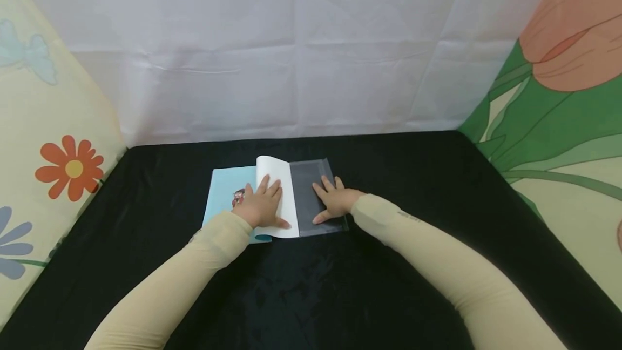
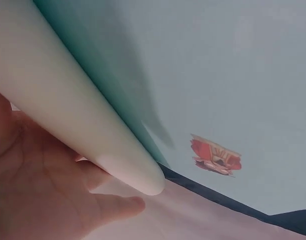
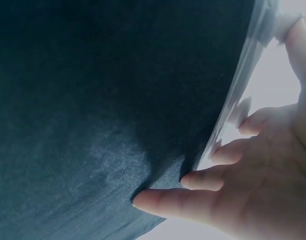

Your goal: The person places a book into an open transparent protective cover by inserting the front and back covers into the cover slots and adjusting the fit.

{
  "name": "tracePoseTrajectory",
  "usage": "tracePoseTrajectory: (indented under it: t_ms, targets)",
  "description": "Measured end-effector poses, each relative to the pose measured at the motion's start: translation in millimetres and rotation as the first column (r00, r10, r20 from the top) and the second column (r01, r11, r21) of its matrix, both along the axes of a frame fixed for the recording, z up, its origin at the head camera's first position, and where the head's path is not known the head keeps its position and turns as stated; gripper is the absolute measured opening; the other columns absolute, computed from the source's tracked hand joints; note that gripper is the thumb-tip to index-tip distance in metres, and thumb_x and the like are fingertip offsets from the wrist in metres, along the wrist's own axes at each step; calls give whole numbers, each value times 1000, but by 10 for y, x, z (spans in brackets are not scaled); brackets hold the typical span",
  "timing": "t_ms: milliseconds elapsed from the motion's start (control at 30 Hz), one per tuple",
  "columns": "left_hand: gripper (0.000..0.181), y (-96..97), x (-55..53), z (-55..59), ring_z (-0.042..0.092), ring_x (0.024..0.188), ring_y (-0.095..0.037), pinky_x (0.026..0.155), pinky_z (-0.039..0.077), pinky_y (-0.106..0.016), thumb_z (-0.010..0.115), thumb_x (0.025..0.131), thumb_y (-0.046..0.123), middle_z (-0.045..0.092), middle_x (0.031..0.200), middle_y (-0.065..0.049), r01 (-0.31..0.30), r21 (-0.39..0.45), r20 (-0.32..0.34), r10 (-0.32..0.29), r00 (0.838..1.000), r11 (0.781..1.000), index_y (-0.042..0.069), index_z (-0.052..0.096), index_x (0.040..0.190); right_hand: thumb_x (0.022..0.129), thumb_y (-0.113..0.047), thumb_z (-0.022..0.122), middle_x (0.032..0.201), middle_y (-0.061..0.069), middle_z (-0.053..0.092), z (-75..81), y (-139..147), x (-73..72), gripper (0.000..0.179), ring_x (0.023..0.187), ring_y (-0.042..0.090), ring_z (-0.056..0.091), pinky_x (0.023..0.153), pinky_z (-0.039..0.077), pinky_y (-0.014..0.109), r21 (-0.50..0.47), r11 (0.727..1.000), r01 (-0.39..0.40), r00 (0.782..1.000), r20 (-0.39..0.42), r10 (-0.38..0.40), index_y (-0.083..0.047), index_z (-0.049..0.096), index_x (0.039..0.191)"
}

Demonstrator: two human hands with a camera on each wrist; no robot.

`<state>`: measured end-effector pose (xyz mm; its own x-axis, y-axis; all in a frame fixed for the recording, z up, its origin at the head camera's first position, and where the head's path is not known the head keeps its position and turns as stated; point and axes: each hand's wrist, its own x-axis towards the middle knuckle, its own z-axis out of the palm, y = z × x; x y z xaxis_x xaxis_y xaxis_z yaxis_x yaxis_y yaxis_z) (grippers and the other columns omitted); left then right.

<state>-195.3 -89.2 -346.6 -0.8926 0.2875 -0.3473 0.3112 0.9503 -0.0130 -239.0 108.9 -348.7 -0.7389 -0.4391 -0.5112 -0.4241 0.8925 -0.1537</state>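
A light blue booklet with a small printed figure lies on the black cloth, its white page or inner cover curled over to the right. My left hand rests on that white sheet with fingers spread. To the right extends a clear plastic book cover; my right hand presses on it, fingers spread. In the left wrist view the rolled sheet stands beside the left palm, with a red printed picture beyond. The plastic edge runs by my right fingers in the right wrist view.
Black cloth covers the table. A white sheet hangs behind it. Flower-printed panels stand at the left and the right.
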Motion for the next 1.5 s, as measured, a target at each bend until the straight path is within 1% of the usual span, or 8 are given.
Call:
tracePoseTrajectory:
  t_ms: [300,500,633,833,967,1167,1367,1500]
  targets:
    - [94,20,-13,-11,-3,147,-35,111,11,-64,62,87,59,12,162,-10,13,11,-17,-12,1000,1000,3,25,153,91,-51,62,160,21,-7,-4,26,-12,96,143,48,-7,107,27,59,-8,1000,7,1000,-1,-7,-7,7,156]
    - [94,21,1,-16,-2,147,-36,111,9,-64,64,86,58,14,161,-12,-1,-1,0,1,1000,1000,2,27,153,91,-51,61,160,21,-6,-8,15,1,95,143,48,-6,106,28,61,-6,1000,-3,1000,-8,3,-6,8,156]
    - [95,21,7,-16,-2,147,-35,111,9,-64,64,86,58,14,161,-12,-10,13,9,10,1000,1000,2,26,153,91,-52,61,161,20,-7,-21,6,5,95,143,47,-6,105,29,61,-3,1000,1,1000,-4,-1,-8,8,157]
    - [94,45,-6,-16,-2,147,-35,111,10,-64,62,87,59,14,161,-11,-4,14,-9,4,1000,1000,3,26,153,90,-54,61,161,19,-7,-16,9,-4,96,144,46,-6,103,29,64,7,1000,6,1000,-16,-6,-9,8,157]
    - [94,73,-12,-19,-2,147,-34,111,9,-64,62,86,59,15,161,-11,-4,21,-17,4,1000,1000,3,27,153,90,-54,61,161,19,-6,-14,8,0,96,144,47,-5,103,30,64,11,1000,3,1000,-19,-3,-8,8,157]
    - [93,117,-22,-31,-1,148,-33,111,10,-64,62,86,60,16,161,-10,13,29,-22,-12,1000,999,4,27,153,90,-54,60,161,19,-6,-15,4,7,96,144,46,-4,103,30,64,20,1000,3,1000,-24,-2,-9,9,157]
    - [94,158,-33,-22,-3,148,-33,111,11,-63,59,88,61,13,162,-10,32,14,-2,-32,999,999,3,25,153,90,-55,59,161,19,-6,-15,2,0,96,144,46,-5,104,29,64,30,1000,-2,1000,-20,2,-9,8,157]
    - [94,167,-34,-27,-4,147,-33,111,12,-63,59,88,61,12,162,-11,33,24,0,-33,999,999,3,24,153,90,-56,58,161,18,-7,-23,5,-10,96,144,45,-5,104,27,64,34,999,-3,1000,-18,3,-9,7,157]
